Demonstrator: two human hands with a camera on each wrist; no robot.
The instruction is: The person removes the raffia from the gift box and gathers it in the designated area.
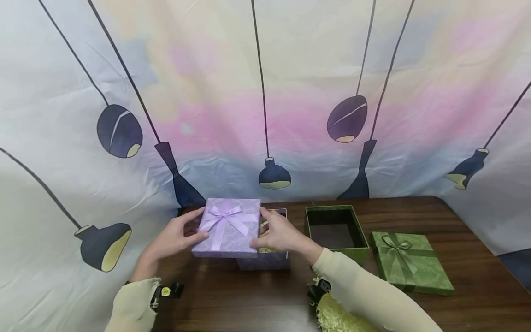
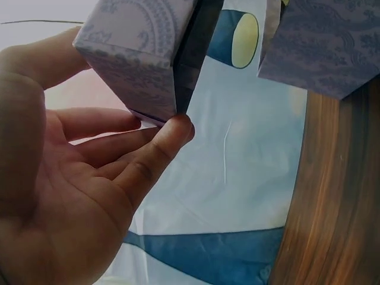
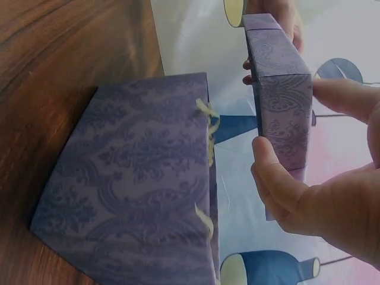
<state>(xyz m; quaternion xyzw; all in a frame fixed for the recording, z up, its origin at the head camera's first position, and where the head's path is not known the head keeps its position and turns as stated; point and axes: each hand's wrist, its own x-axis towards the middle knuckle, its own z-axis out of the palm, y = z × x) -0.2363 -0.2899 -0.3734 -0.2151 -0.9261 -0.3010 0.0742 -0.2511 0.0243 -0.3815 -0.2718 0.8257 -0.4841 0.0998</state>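
Note:
Both hands hold a lavender gift-box lid (image 1: 236, 240) topped with a ribbon bow. My left hand (image 1: 176, 234) grips its left side, fingers under the rim in the left wrist view. My right hand (image 1: 280, 230) pinches the opposite side, with fingertips at the lid's lower edge in the right wrist view. Below and to the right stands the lavender box (image 3: 130, 172), partly covered by the lid in the head view. Yellowish shredded paper (image 3: 211, 139) pokes over its rim. The lid hangs above the box, shifted left of it, with a gap showing between them.
Right of the lavender box stands a lidless green box (image 1: 337, 230). Its green lid (image 1: 410, 263) with a bow lies farther right on the wooden table (image 1: 232, 299). A heap of yellow shredded paper (image 1: 338, 316) is under the right forearm. A printed cloth (image 1: 215, 92) hangs behind.

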